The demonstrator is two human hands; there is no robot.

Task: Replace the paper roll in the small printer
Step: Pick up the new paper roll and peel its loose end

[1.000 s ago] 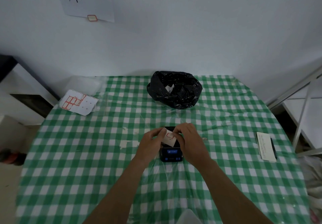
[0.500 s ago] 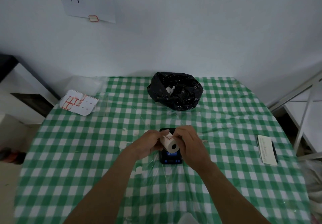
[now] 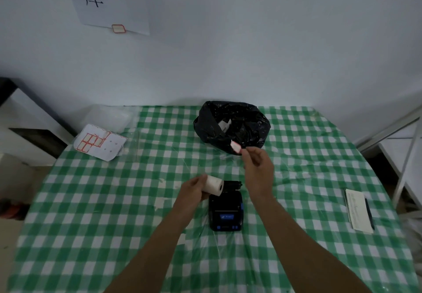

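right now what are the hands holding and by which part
The left hand grips the paper roll around its curved side at one end. The right hand pinches a small red-edged sticker by its lower edge between the fingertips.

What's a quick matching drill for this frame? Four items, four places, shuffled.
Items:
1. paper roll
2. small sticker
3. black bin bag
4. label sheet

Places:
A. far left of table
B. pinched in right hand
C. far centre of table
D. held in left hand above the printer

Pairs: 1-D, 2-B, 3-C, 4-A
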